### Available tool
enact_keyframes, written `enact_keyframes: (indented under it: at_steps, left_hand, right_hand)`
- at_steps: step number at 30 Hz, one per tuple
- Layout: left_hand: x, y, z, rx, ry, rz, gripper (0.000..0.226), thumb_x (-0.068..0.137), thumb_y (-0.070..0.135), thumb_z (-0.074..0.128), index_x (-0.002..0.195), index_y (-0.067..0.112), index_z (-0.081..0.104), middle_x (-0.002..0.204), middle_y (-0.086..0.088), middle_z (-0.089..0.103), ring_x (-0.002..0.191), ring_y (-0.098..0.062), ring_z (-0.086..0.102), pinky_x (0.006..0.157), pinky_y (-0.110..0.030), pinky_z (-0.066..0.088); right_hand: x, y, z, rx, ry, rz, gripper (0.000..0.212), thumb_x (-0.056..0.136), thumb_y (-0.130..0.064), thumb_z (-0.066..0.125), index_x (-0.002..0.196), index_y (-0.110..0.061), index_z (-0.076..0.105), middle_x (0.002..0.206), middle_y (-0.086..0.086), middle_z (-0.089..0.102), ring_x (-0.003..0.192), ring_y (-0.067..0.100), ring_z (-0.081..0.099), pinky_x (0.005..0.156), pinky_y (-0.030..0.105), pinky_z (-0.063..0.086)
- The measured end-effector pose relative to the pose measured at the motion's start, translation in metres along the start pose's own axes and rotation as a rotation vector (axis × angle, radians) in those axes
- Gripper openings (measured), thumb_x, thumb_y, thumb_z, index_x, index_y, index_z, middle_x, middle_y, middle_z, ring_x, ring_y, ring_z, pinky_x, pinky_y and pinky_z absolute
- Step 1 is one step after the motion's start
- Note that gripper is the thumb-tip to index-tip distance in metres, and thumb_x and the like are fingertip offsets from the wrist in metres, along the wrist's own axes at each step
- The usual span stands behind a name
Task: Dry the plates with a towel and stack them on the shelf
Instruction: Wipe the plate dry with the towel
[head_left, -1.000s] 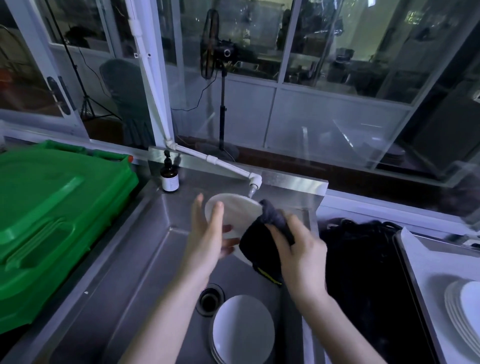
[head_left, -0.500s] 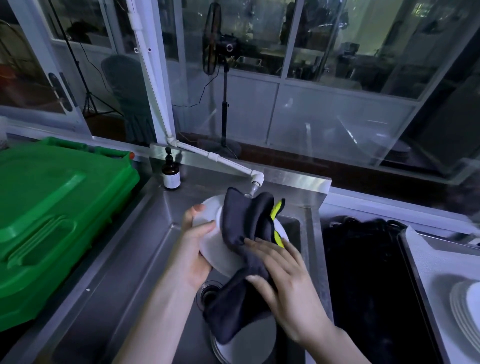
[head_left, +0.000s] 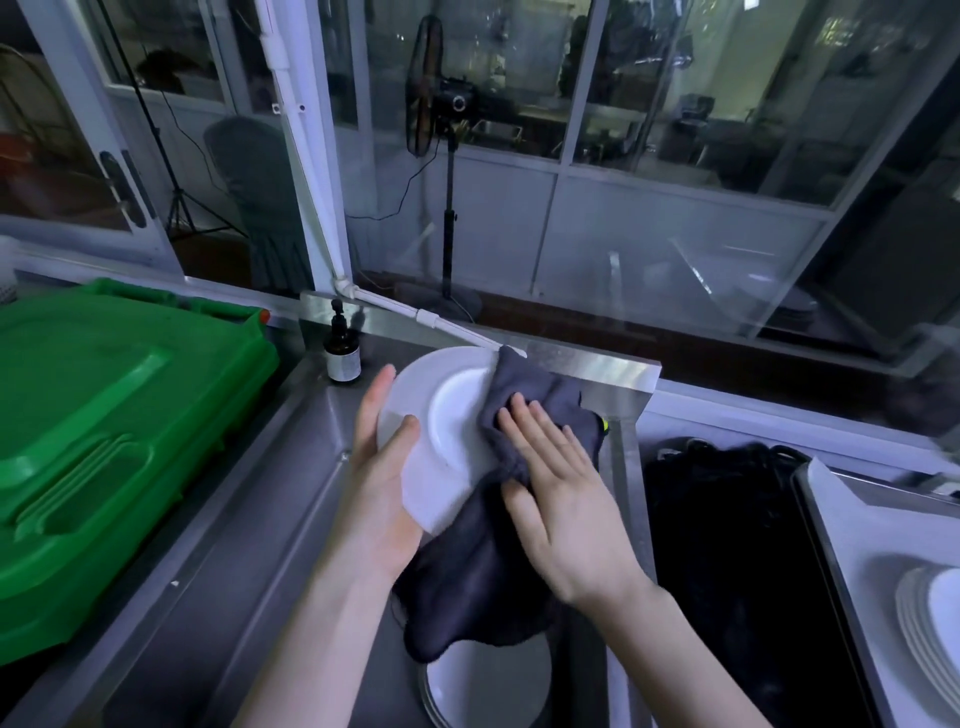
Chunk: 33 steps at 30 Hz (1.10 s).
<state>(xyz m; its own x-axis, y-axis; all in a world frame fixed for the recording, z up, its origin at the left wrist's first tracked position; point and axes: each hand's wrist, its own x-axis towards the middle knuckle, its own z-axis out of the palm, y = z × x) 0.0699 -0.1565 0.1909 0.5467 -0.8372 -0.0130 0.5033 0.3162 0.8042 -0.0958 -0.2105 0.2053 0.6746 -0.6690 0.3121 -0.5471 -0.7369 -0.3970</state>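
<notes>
Above a stack of plates (head_left: 488, 686) waiting in the sink (head_left: 249, 519), the right hand (head_left: 561, 483) presses a dark towel (head_left: 519, 410) flat-palmed, fingers spread, against a white plate (head_left: 441, 415). The left hand (head_left: 382, 467) grips the plate's rim, tilting it toward the wiper. Dried plates (head_left: 930, 629) sit stacked on the tabletop at far right.

Bare left hand (head_left: 382, 486), bare right hand (head_left: 563, 501), sleeveless forearms
</notes>
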Motion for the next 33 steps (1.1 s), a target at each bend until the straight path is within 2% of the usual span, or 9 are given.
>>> enact_keyframes:
  at_steps: [4, 7, 9, 15, 17, 20, 25, 29, 33]
  left_hand:
    - [0.001, 0.001, -0.008, -0.058, -0.027, -0.031, 0.054, 0.099, 0.013, 0.053, 0.137, 0.052, 0.053, 0.137, 0.010, 0.064, 0.120, -0.014, 0.065, 0.086, -0.033, 0.058]
    - [-0.003, -0.008, 0.000, -0.036, -0.039, -0.065, 0.045, 0.097, 0.017, 0.055, 0.134, 0.043, 0.059, 0.139, -0.001, 0.063, 0.122, -0.019, 0.064, 0.094, -0.035, 0.055]
    - [-0.005, -0.011, 0.006, -0.022, -0.048, -0.061, 0.037, 0.092, 0.023, 0.058, 0.127, 0.035, 0.064, 0.131, -0.004, 0.068, 0.116, -0.017, 0.068, 0.085, -0.026, 0.057]
    - [-0.003, 0.004, 0.004, 0.023, -0.054, 0.017, 0.036, 0.086, 0.025, 0.065, 0.116, 0.045, 0.069, 0.121, 0.013, 0.072, 0.116, -0.010, 0.066, 0.093, -0.029, 0.054]
    - [-0.005, 0.008, 0.001, 0.054, -0.060, 0.035, 0.034, 0.085, 0.028, 0.069, 0.112, 0.049, 0.069, 0.118, 0.017, 0.072, 0.111, -0.006, 0.067, 0.085, -0.025, 0.056]
    - [-0.007, 0.010, -0.001, 0.075, -0.097, 0.025, 0.040, 0.083, 0.030, 0.071, 0.119, 0.048, 0.067, 0.124, 0.017, 0.069, 0.115, -0.007, 0.066, 0.085, -0.024, 0.055]
    - [-0.003, 0.018, 0.002, 0.161, -0.207, 0.002, 0.049, 0.090, 0.022, 0.061, 0.132, 0.046, 0.060, 0.138, 0.019, 0.061, 0.135, -0.008, 0.051, 0.109, -0.033, 0.043]
    - [-0.006, 0.019, 0.008, 0.085, -0.286, -0.042, 0.051, 0.098, 0.011, 0.048, 0.144, 0.032, 0.049, 0.132, 0.010, 0.067, 0.125, -0.010, 0.061, 0.088, -0.020, 0.054]
    - [-0.012, 0.020, 0.008, 0.163, -0.253, 0.001, 0.054, 0.098, 0.006, 0.048, 0.143, 0.035, 0.050, 0.132, 0.022, 0.064, 0.127, 0.002, 0.056, 0.094, -0.018, 0.050]
  right_hand:
    - [-0.026, -0.006, 0.005, 0.045, -0.019, -0.126, 0.061, 0.092, -0.027, 0.036, 0.152, -0.015, 0.030, 0.161, -0.005, 0.021, 0.151, 0.012, 0.009, 0.121, 0.040, 0.013]
    - [-0.022, -0.018, 0.009, 0.004, -0.058, -0.232, 0.062, 0.091, -0.027, 0.037, 0.152, -0.018, 0.030, 0.161, -0.004, 0.021, 0.151, 0.014, 0.012, 0.122, 0.039, 0.014]
    - [-0.008, -0.023, 0.007, -0.013, -0.065, -0.241, 0.062, 0.090, -0.030, 0.033, 0.152, -0.022, 0.030, 0.161, -0.005, 0.020, 0.150, 0.011, 0.011, 0.122, 0.036, 0.014]
    - [0.022, 0.000, -0.002, 0.031, -0.018, -0.069, 0.064, 0.092, -0.030, 0.031, 0.154, -0.021, 0.021, 0.162, -0.007, 0.009, 0.150, 0.006, 0.000, 0.123, 0.040, 0.009]
    - [0.023, 0.009, -0.003, 0.099, 0.033, 0.025, 0.062, 0.093, -0.027, 0.030, 0.154, -0.021, 0.019, 0.163, -0.007, 0.008, 0.150, 0.007, -0.002, 0.122, 0.043, 0.009]
    - [0.019, 0.010, -0.001, 0.161, 0.086, 0.040, 0.061, 0.093, -0.025, 0.028, 0.153, -0.019, 0.021, 0.162, -0.006, 0.011, 0.151, 0.009, -0.002, 0.123, 0.042, 0.009]
    - [0.028, -0.011, -0.014, 0.109, 0.082, -0.078, 0.064, 0.090, -0.025, 0.031, 0.153, -0.019, 0.026, 0.162, -0.006, 0.015, 0.151, 0.011, 0.002, 0.122, 0.045, 0.010]
    - [0.023, -0.026, -0.011, -0.002, -0.007, -0.285, 0.068, 0.085, -0.027, 0.034, 0.153, -0.020, 0.030, 0.162, -0.006, 0.019, 0.151, 0.013, 0.006, 0.122, 0.043, 0.010]
    - [0.043, -0.017, -0.021, -0.016, 0.011, -0.207, 0.066, 0.084, -0.033, 0.028, 0.150, -0.025, 0.036, 0.159, -0.009, 0.028, 0.149, 0.009, 0.016, 0.121, 0.041, 0.014]
